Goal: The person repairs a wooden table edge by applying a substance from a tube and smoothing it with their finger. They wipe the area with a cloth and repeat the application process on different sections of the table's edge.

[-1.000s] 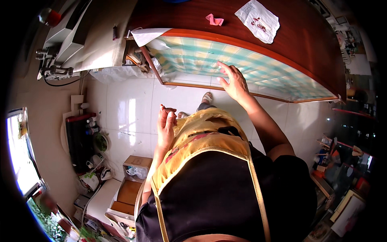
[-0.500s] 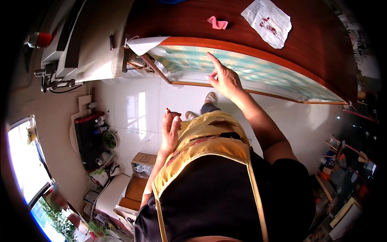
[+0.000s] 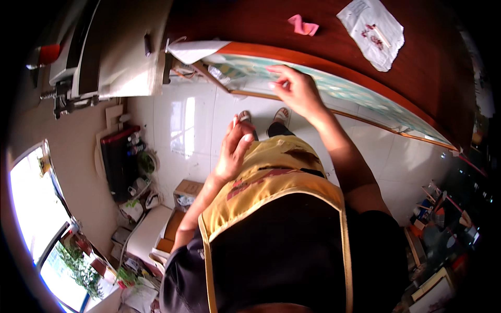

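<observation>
My left hand [image 3: 233, 152] is raised over the white floor in front of the yellow apron [image 3: 276, 172]. Its fingers are closed, with a small reddish thing at the tips that is too blurred to name. To the right, my right hand [image 3: 300, 93] hovers at the near edge of the dark red wooden table [image 3: 250, 28], fingers bent, thumb and forefinger apart, nothing seen between them. Beyond it on the tabletop lie a crumpled pink scrap [image 3: 303, 25] and a creased white paper sheet [image 3: 377, 49] bearing dark red bits and a pale stick.
Under the table edge hangs a teal and yellow checked cloth [image 3: 334, 91]. A pale worktop [image 3: 133, 49] with a dark slim object [image 3: 147, 45] adjoins at left. Behind my left arm are a cardboard box [image 3: 188, 188] and plants by the window; clutter fills the lower right.
My left hand has risen and moved right, closer to the right hand. The right forefinger, stretched out before, is now bent. The view has shifted a little, and both feet show more fully.
</observation>
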